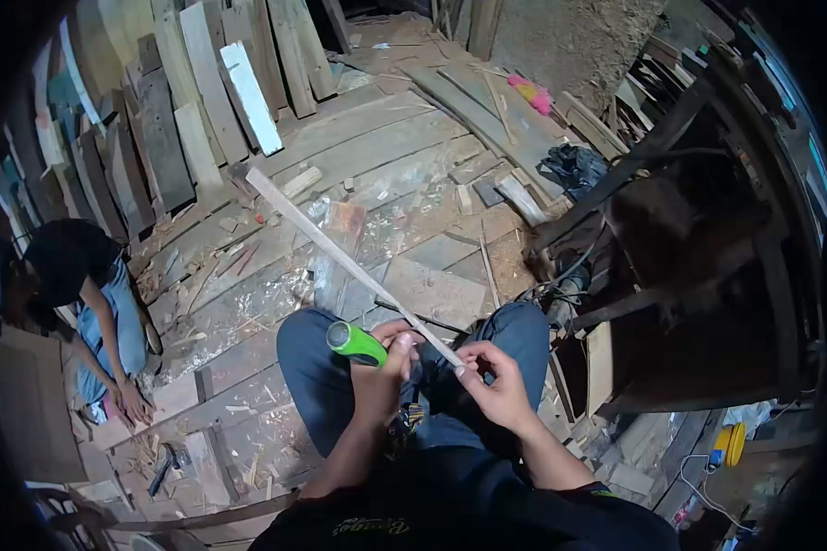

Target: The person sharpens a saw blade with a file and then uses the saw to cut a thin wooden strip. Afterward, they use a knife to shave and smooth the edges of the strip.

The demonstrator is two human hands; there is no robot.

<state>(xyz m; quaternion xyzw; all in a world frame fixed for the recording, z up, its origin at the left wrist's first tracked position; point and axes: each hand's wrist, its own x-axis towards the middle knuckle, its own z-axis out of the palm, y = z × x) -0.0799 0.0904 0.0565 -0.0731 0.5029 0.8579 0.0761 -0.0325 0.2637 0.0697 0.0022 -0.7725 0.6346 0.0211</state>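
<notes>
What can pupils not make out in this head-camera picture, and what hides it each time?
All in the head view:
- Whatever extends from the green handle: concealed behind the left hand.
- The wooden strip's near end: partly covered by the right hand.
- Anything inside the black plastic: hidden by its folds.
- The shirt lettering's wording: too small and blurred.

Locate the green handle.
In the head view, the green handle is slightly left of and below centre, in the left hand, beside the thin wooden strip.

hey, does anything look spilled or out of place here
Yes: pale wood shavings litter the grey plank floor; ahead right, a vivid pink and yellow item looks odd among dull wooden boards.
</notes>
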